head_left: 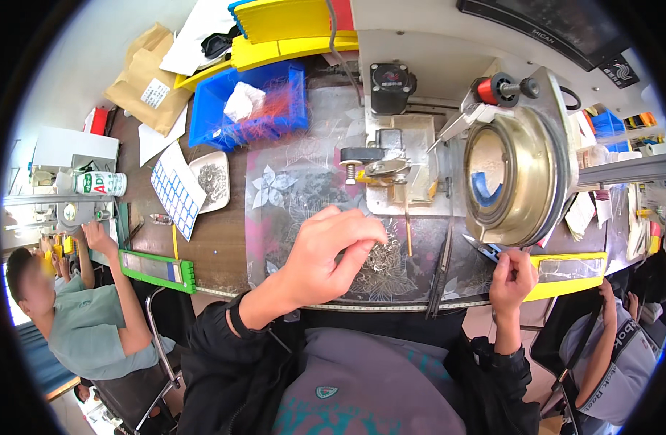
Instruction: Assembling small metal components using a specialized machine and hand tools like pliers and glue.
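My left hand [320, 255] hovers over the mat with its fingers curled and thumb and forefinger drawn together. Whatever may be between them is too small to make out. Just beside and below it lies a heap of small shiny metal pieces [382, 270]. My right hand [513, 281] is closed at the table's front edge, around the end of a small pointed tool [482, 248] with blue and pale parts. That tool points up and left, below the big brass-coloured ring [521, 181] of the machine. Its exact kind is unclear.
A metal clamp mechanism [384, 163] stands ahead, with a thin brass-coloured rod [408, 230] reaching toward me. Long dark thin tools [442, 268] lie between my hands. At the left are a blue bin [202, 119] and a white dish [220, 199]. Other people sit on both sides.
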Motion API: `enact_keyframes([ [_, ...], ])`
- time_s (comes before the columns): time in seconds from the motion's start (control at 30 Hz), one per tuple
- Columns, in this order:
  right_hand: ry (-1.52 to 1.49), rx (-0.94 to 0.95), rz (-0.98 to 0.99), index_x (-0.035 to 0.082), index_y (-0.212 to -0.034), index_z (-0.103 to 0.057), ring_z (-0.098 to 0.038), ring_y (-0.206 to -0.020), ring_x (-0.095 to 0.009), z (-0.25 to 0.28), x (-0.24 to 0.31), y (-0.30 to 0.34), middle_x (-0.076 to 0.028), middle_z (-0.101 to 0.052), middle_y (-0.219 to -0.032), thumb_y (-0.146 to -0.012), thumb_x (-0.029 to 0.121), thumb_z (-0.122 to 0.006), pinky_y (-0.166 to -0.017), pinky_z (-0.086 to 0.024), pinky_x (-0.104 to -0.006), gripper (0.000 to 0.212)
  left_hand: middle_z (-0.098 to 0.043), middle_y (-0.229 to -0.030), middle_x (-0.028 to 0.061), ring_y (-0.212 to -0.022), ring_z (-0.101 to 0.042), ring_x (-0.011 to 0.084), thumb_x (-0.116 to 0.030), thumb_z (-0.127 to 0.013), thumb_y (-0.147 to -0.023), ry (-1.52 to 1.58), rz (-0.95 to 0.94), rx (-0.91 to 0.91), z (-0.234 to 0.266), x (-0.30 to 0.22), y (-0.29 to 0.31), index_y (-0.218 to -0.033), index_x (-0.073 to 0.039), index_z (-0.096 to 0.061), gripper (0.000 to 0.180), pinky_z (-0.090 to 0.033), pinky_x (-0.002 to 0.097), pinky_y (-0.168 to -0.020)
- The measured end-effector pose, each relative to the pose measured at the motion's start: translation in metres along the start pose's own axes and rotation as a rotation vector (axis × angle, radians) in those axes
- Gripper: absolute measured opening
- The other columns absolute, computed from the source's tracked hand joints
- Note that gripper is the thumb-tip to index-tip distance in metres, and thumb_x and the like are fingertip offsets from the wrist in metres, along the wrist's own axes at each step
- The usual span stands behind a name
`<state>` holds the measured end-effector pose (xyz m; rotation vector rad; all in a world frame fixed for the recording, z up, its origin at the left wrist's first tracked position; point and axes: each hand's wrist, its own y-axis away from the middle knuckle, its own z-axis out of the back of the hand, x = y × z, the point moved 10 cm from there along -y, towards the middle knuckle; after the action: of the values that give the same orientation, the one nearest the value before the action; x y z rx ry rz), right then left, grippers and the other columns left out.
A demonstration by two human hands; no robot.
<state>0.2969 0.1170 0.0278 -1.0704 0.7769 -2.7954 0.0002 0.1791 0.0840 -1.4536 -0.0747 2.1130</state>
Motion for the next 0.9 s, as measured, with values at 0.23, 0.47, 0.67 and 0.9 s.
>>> enact_keyframes([
  [0.23, 0.005, -0.050, 0.012, 0.001, -0.078, -0.061, -0.038, -0.043, -0.012, 0.005, 0.000, -0.002, -0.002, -0.048, -0.055, -0.080, 0.000, -0.066, -0.044, -0.028, -0.0279, 0.006, -0.059, -0.060, -0.0021, -0.053, -0.054, 0.0134, 0.003, -0.055, -0.090, -0.051, -0.075, -0.010, -0.005, -0.013, -0.004, -0.098, -0.010, -0.063, 0.017, -0.038, 0.0297, -0.061],
  [0.47, -0.001, 0.014, 0.023, 0.002, -0.076, -0.060, -0.037, -0.042, -0.013, -0.004, 0.006, -0.005, -0.001, -0.041, -0.051, -0.079, -0.001, -0.067, -0.044, -0.028, -0.0299, 0.008, -0.059, -0.073, 0.0019, -0.059, -0.053, 0.0191, 0.005, -0.062, -0.083, -0.008, -0.093, -0.058, -0.002, -0.023, -0.006, -0.096, -0.009, -0.064, 0.019, -0.035, 0.0318, -0.060],
  [0.67, 0.013, 0.037, 0.037, 0.003, -0.076, -0.060, -0.039, -0.042, -0.015, -0.004, 0.007, -0.004, -0.002, -0.040, -0.050, -0.079, 0.000, -0.067, -0.044, -0.029, -0.0315, 0.008, -0.060, -0.073, 0.0003, -0.062, -0.057, 0.0172, 0.004, -0.062, -0.084, -0.004, -0.061, -0.048, 0.000, -0.018, -0.001, -0.096, -0.010, -0.063, 0.018, -0.037, 0.0316, -0.066],
  [0.9, 0.012, 0.050, 0.076, 0.002, -0.077, -0.059, -0.036, -0.043, -0.010, -0.008, 0.010, -0.005, -0.001, -0.041, -0.053, -0.084, -0.001, -0.064, -0.044, -0.027, -0.0277, 0.009, -0.061, -0.082, 0.0015, -0.089, -0.059, 0.0245, 0.003, -0.066, -0.078, -0.176, -0.166, -0.075, 0.008, -0.029, -0.010, -0.093, -0.011, -0.065, 0.021, -0.039, 0.0356, -0.078],
])
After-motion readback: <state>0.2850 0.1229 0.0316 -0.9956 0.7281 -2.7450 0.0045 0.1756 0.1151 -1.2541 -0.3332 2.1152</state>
